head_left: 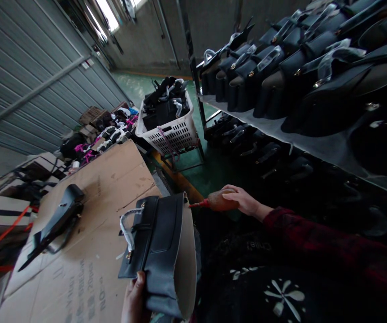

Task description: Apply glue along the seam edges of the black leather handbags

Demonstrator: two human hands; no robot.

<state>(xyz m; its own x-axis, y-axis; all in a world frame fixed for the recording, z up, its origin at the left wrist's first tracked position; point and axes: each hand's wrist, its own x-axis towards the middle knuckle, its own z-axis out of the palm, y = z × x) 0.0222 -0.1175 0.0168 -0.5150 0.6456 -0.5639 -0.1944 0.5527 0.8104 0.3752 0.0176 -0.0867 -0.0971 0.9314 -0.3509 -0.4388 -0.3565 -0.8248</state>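
Note:
A black handbag (162, 237) lies on its side at the edge of the cardboard, its pale-lined opening facing right. Clear plastic film wraps its handle (128, 229). My left hand (135, 291) grips the bag's lower side, thumb on top and fingers hidden beneath. In my right hand (242, 199) is a squeeze bottle (220, 201), brownish with a red nozzle. The nozzle's tip points left at the upper corner of the bag's rim; whether it touches I cannot tell.
Another black bag (60, 220) lies on the cardboard sheet (112, 179) at left. Beyond stands a white plastic basket (176, 132) full of black bags. A metal rack (247, 119) at right holds several rows of bags. Piled goods (112, 130) line the corrugated wall.

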